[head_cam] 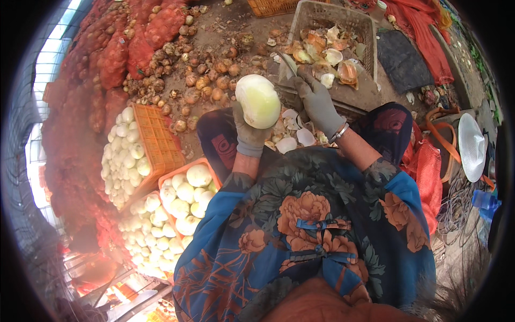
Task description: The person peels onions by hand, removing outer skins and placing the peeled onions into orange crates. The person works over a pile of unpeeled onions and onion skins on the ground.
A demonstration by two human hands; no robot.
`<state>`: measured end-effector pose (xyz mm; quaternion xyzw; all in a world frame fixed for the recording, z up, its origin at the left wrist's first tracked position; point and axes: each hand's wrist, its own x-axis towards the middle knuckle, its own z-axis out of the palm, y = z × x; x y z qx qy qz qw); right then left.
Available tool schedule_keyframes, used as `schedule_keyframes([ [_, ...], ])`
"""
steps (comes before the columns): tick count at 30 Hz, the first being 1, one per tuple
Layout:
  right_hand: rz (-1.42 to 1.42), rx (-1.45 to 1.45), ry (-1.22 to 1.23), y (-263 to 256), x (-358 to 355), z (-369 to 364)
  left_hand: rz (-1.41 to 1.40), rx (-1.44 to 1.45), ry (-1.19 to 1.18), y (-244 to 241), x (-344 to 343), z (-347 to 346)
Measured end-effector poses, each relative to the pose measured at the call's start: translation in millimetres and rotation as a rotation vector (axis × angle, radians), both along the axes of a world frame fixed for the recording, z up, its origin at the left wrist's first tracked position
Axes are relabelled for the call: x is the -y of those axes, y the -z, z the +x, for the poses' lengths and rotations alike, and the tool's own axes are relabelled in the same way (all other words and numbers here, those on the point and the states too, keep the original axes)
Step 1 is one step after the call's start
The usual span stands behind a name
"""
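Observation:
In a grey glove, my left hand [250, 131] holds up a large peeled onion [258, 102], pale white and green, from below and the left. My right hand [316, 96], also gloved, grips a knife [288, 63] whose blade points up and to the left, a little apart from the onion. Loose onion skins [297, 135] lie below and between the hands. Beyond the right hand, a grey plastic crate [375, 52] holds brown and pale onion peels [330, 52]. Fingers hide the knife's handle.
Unpeeled onions [209, 88] lie on the ground ahead, beside red mesh sacks [116, 60]. At the left, orange crates [157, 139] hold peeled onions [185, 193]. A black sheet [405, 60], red netting [428, 181] and a white mesh-like dish [471, 147] are on the right.

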<state>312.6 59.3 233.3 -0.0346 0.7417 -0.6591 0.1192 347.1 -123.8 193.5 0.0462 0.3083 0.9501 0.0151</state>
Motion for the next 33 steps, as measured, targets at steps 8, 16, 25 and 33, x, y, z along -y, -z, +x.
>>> schedule_keyframes([
  [8,0.448,-0.312,-0.087,32.7,-19.5,-15.2,0.419,0.027,0.317,-1.4,7.4,-9.2],
  [16,-0.151,-0.100,-0.356,-88.3,4.7,19.1,0.177,0.157,0.067,-19.3,5.3,10.9],
  [25,-0.097,-0.069,-0.279,-32.9,-7.4,-21.3,0.314,0.046,-0.118,2.2,6.6,71.5],
  [33,0.418,-0.437,-0.354,165.3,-89.6,-90.9,0.200,0.044,-0.488,-14.4,39.2,160.5],
])
